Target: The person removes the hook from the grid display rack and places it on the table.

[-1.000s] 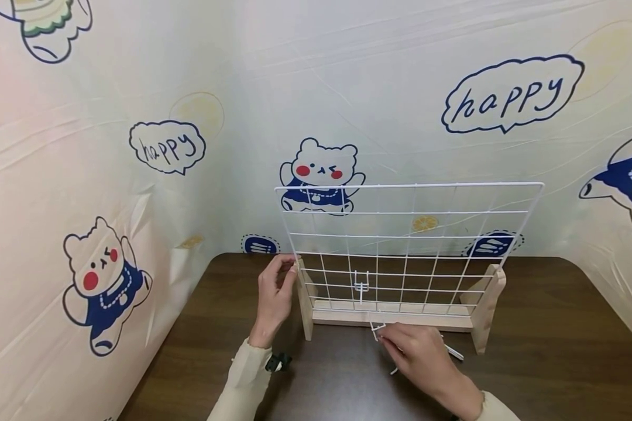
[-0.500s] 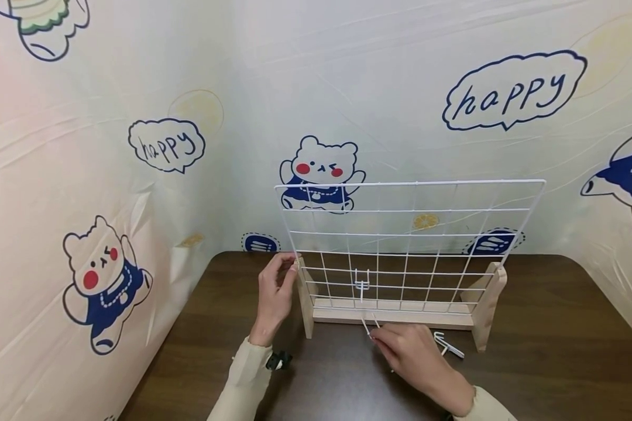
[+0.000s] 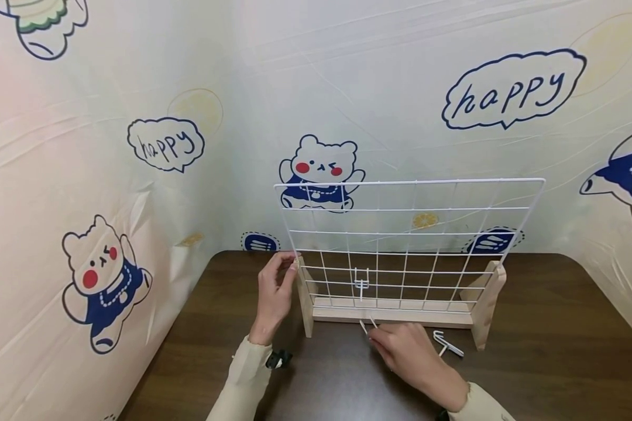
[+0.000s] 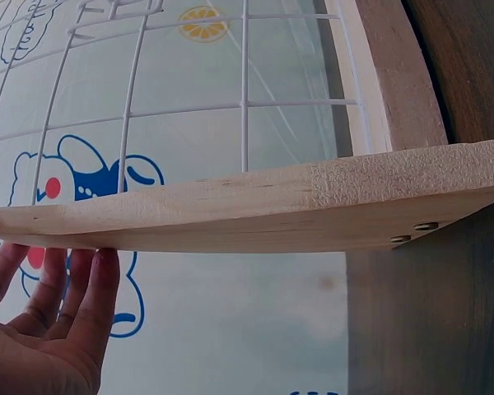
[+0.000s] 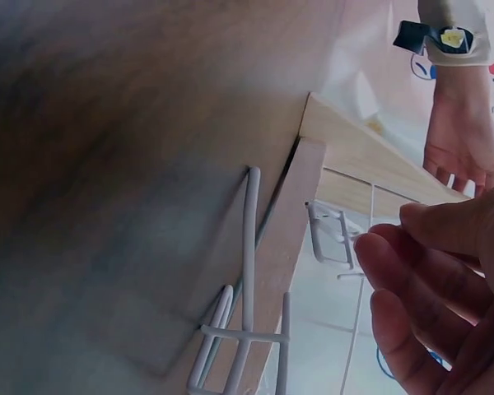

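A white wire grid (image 3: 411, 209) stands upright on a wooden base (image 3: 337, 317) with wooden end panels. The upper end of the left side panel (image 4: 189, 216) is pinched by my left hand (image 3: 276, 286), thumb on one face and fingertips on the other. In front of the base, my right hand (image 3: 413, 354) pinches a small white wire piece; two prongs (image 3: 364, 327) stick out past the fingertips, and the rest is hidden in the hand. One white wire hook (image 3: 361, 285) hangs on the grid's lower left part.
On the dark wooden table (image 3: 200, 351), a loose white wire hook (image 3: 449, 344) lies right of my right hand, near the right end panel (image 3: 490, 307). Behind the table hangs a pale printed sheet (image 3: 232, 146) with cartoon bears.
My right hand has shifted slightly left and turned the wire piece, so its prongs now point up-left. The loose hook has come into fuller view. My left hand stays put.
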A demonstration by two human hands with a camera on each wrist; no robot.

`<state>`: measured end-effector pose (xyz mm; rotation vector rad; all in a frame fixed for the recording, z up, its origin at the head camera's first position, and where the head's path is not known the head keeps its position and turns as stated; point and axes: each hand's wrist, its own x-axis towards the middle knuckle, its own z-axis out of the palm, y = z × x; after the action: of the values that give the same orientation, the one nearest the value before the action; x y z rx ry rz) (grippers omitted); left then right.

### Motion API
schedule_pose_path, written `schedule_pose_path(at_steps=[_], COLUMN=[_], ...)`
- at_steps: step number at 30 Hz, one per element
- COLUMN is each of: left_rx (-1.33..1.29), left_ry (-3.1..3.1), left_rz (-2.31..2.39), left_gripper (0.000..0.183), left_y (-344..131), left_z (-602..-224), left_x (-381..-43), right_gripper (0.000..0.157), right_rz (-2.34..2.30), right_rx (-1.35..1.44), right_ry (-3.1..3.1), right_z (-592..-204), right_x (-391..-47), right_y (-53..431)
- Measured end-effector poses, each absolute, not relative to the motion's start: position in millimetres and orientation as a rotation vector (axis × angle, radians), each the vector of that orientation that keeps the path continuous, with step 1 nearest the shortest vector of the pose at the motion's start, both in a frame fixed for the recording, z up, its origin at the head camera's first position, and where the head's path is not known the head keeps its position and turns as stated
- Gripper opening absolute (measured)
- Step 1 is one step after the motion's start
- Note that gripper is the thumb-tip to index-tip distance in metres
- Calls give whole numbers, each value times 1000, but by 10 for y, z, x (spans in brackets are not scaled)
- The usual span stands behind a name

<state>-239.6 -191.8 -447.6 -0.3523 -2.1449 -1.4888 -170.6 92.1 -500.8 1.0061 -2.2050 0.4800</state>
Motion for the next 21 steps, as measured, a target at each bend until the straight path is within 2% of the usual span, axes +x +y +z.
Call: schedule_pose_path(at_steps=[21], left_rx=[-364], left_ry=[-2136], left_rz=[-1476], left_gripper=[19], left_y=[-1921], left_z=[-4493], left_x=[-2397], right_gripper=[23], right_rz=[358], right_rx=[987], right_ry=[-2345], right_z=[-5041], right_x=[-1729], right_y=[867])
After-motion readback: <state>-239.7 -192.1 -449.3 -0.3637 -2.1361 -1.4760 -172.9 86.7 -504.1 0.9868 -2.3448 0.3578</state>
